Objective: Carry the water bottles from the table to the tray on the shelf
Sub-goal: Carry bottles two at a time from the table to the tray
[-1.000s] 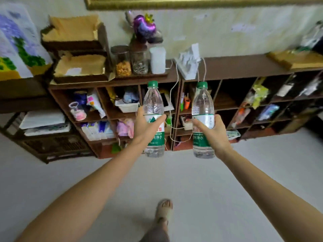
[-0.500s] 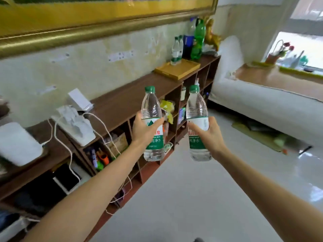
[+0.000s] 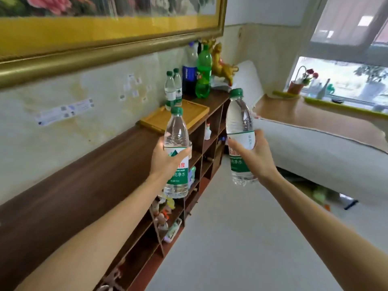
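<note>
My left hand [image 3: 165,159] grips a clear water bottle [image 3: 176,133] with a green cap and green label, held upright above the shelf's front edge. My right hand [image 3: 255,156] grips a second such bottle [image 3: 239,116], tilted slightly, out over the floor. Ahead on the dark wooden shelf top [image 3: 73,196] lies a yellow wooden tray [image 3: 159,120]. Two more water bottles [image 3: 173,89] stand at the tray's far end. Both held bottles are short of the tray.
Behind the tray stand a blue-labelled soda bottle [image 3: 189,74], a green soda bottle [image 3: 203,74] and a golden figurine [image 3: 222,66]. A white-covered sofa [image 3: 304,156] lies to the right. The shelf cubbies [image 3: 168,219] below hold small items. A framed picture [image 3: 105,36] hangs above.
My view has moved along the shelf toward the tray, which looks nearer and larger. Both bottles stay in my hands; the right one now sits higher and further from the left.
</note>
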